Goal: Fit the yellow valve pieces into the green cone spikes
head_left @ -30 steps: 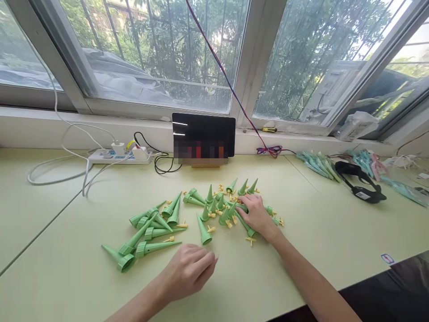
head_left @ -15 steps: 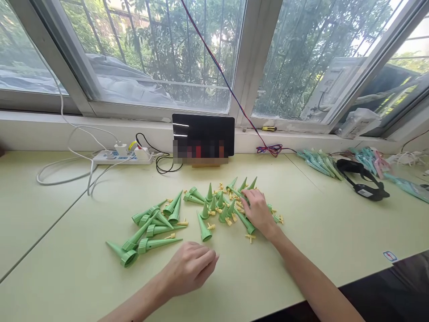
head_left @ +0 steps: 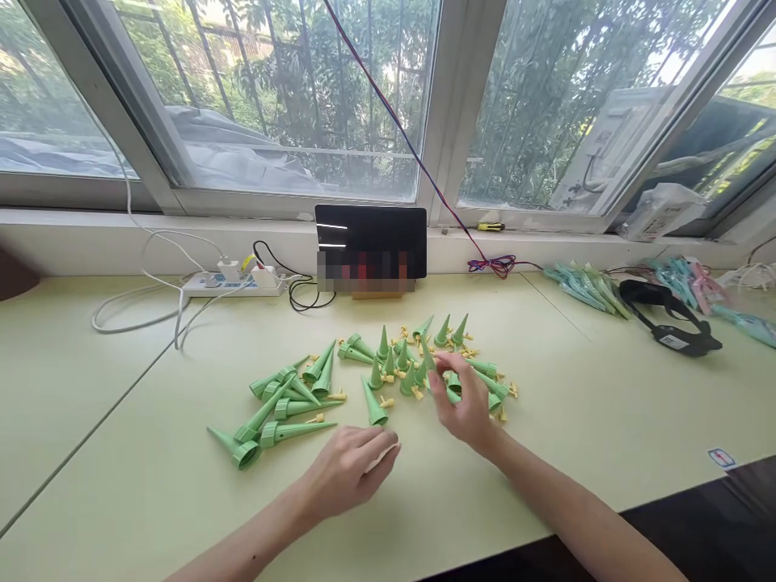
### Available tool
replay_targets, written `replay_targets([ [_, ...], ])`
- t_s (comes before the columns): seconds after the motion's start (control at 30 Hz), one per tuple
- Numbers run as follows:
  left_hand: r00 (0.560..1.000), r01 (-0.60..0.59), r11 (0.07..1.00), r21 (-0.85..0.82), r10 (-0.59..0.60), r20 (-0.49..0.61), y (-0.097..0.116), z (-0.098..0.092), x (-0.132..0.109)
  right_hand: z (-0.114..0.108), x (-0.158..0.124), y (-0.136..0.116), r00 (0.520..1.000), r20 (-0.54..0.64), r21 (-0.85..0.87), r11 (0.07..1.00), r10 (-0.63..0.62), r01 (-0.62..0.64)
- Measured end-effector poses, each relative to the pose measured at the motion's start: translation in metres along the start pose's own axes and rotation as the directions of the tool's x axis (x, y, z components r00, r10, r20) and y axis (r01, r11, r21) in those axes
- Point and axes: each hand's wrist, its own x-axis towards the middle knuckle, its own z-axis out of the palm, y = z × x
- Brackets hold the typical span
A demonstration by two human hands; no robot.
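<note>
My right hand [head_left: 464,396] pinches a green plastic watering spike [head_left: 427,353] between thumb and fingers, its tip pointing up. Around and under that hand lie more green spikes and small yellow valve pieces [head_left: 417,394]. My left hand [head_left: 355,469] rests low over the table with its fingers curled together; whatever they hold, if anything, is hidden. Just beyond it a single green spike [head_left: 374,406] lies with its open end toward me, a yellow piece beside it. A loose pile of green spikes [head_left: 297,406] lies to the left, some crossing over others.
A dark tablet [head_left: 371,234] stands at the back of the pale table [head_left: 151,485]. A white power strip [head_left: 234,283] with cables is to its left. Far right are a black head strap [head_left: 670,323] and bagged teal and green items [head_left: 585,288]. A yellow cutter [head_left: 491,227] lies on the sill.
My right hand has drawn back slightly toward me, lifting a green spike out of the right cluster. My left hand stays curled in nearly the same place. The view has shifted slightly.
</note>
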Motion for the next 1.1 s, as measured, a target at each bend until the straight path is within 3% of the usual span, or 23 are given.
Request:
replay_targets([
  [0.23,0.948,0.315,0.931,-0.185,-0.318,0.016,-0.002,0.009,-0.005,0.016,-0.019,-0.017,0.982,0.170,0.179,0.983,-0.081,0.050],
  [0.37,0.910,0.411,0.866,-0.285,-0.406,0.080,-0.007,0.012,-0.007,0.021,-0.024,-0.023,0.962,0.248,0.235,0.970,-0.118,0.059],
  [0.57,0.905,0.423,0.846,-0.324,-0.414,0.101,-0.011,0.017,-0.012,0.023,-0.024,-0.027,0.943,0.301,0.251,0.966,-0.143,0.067],
  [0.8,0.897,0.439,0.836,-0.330,-0.430,0.106,-0.010,0.017,-0.010,0.028,-0.030,-0.025,0.954,0.282,0.242,0.970,-0.105,0.035],
  [1.1,0.936,0.345,0.877,-0.333,-0.350,0.049,-0.008,0.015,-0.010,0.029,-0.029,-0.027,0.954,0.262,0.265,0.961,-0.148,0.077],
])
